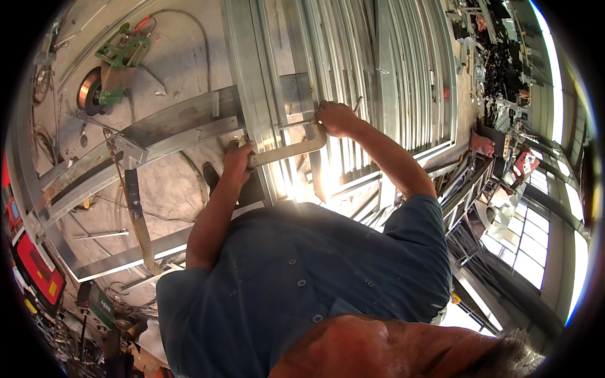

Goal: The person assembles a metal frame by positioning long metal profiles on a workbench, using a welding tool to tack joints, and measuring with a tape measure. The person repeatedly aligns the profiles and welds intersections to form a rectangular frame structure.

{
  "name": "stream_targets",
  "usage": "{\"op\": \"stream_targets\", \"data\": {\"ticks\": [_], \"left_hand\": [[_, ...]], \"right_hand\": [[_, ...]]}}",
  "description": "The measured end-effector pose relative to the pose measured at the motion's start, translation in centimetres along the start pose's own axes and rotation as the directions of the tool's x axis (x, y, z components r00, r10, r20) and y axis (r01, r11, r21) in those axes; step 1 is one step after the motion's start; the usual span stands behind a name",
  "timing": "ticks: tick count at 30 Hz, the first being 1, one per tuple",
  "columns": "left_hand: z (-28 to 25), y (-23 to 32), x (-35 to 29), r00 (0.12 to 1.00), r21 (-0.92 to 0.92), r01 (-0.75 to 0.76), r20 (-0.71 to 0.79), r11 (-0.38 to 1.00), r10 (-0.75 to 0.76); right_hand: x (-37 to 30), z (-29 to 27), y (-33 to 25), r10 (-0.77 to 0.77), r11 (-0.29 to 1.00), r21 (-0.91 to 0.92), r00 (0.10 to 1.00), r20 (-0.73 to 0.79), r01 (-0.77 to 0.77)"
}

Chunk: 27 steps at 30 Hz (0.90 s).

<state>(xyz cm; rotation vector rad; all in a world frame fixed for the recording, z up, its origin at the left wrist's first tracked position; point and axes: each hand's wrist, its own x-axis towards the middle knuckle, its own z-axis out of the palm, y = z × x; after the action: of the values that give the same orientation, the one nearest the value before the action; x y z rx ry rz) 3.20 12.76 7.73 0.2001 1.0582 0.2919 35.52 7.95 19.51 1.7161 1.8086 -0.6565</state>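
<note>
A large metal C-clamp (288, 152) lies across the upright metal channels in front of me, its curved frame toward my body. My left hand (238, 159) is closed around the clamp's left end. At its right end, my right hand (337, 118) grips the screw side, and a thin bar (358, 104) sticks out just past the fingers. Metal channels (252, 94) run away from me between and beyond both hands. The clamp's jaws are partly hidden by my fingers, so I cannot tell how tightly they bear on the metal.
Long parallel steel profiles (403, 82) fill the rack to the right. On the left, a metal frame (183, 129) crosses the floor, with another clamp (133, 201) on it. Beyond stand a copper-coloured wire spool (89, 91) and a green wire feeder (123, 47). Cables trail across the floor.
</note>
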Motion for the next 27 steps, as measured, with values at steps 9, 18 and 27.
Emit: {"op": "stream_targets", "data": {"ticks": [9,18,27], "left_hand": [[-0.3,0.1,0.2,1.000,0.005,0.009,0.000,1.000,-0.009],[-0.2,0.5,0.0,0.999,0.066,0.047,-0.024,0.997,-0.045],[0.3,0.7,-0.3,1.000,0.034,0.019,-0.001,0.999,-0.019]], "right_hand": [[0.2,-1.7,-0.4,0.048,0.999,0.002,0.998,0.034,-0.048],[-0.7,-2.1,-0.7,0.028,0.998,-0.054,0.999,0.041,-0.026],[-0.6,-3.0,-0.3,0.021,1.000,-0.017,0.965,0.260,-0.017]]}}
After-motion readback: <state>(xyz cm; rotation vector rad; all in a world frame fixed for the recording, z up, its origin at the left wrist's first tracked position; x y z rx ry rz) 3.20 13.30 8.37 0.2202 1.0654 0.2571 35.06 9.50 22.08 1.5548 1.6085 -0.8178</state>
